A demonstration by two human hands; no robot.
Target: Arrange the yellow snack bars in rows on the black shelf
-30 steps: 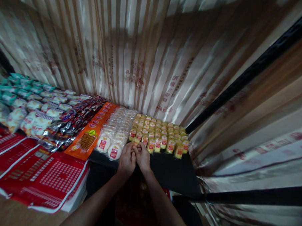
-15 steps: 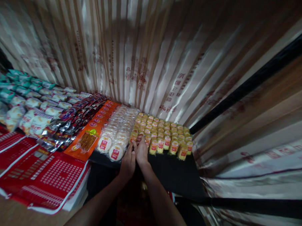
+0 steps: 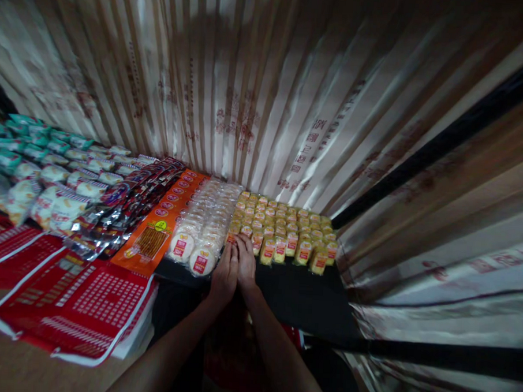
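Both hands meet at the near edge of a block of small yellow packets [image 3: 286, 234] with red labels, laid in tight rows on a black table [image 3: 300, 299]; the left hand [image 3: 224, 272] and the right hand [image 3: 245, 262] lie side by side, touching along their inner edges. The right hand's fingers [image 3: 242, 241] reach onto the nearest-left corner of the yellow rows; whether they pinch a packet or only press on it cannot be told, since the backs of the hands hide the tips. The left hand's fingers are bunched close together beside them, at the seam between the yellow packets and a bed of round white cakes [image 3: 199, 239] in clear wrap – two of those cakes, with red labels, sit at the front, just left of the left hand.

Further left lies a row of orange packets [image 3: 158, 232]; beyond that a band of dark glossy packets [image 3: 122, 204]; then white-and-red bags [image 3: 55, 204] and teal-topped bags [image 3: 25, 139] at the far left. Red printed bags [image 3: 79, 303] lie flat in stacks at the near left, on a brown surface. Behind it all hangs a shiny striped curtain [image 3: 257, 92] with red printed characters – a black bar [image 3: 419, 162] crosses it on the right.
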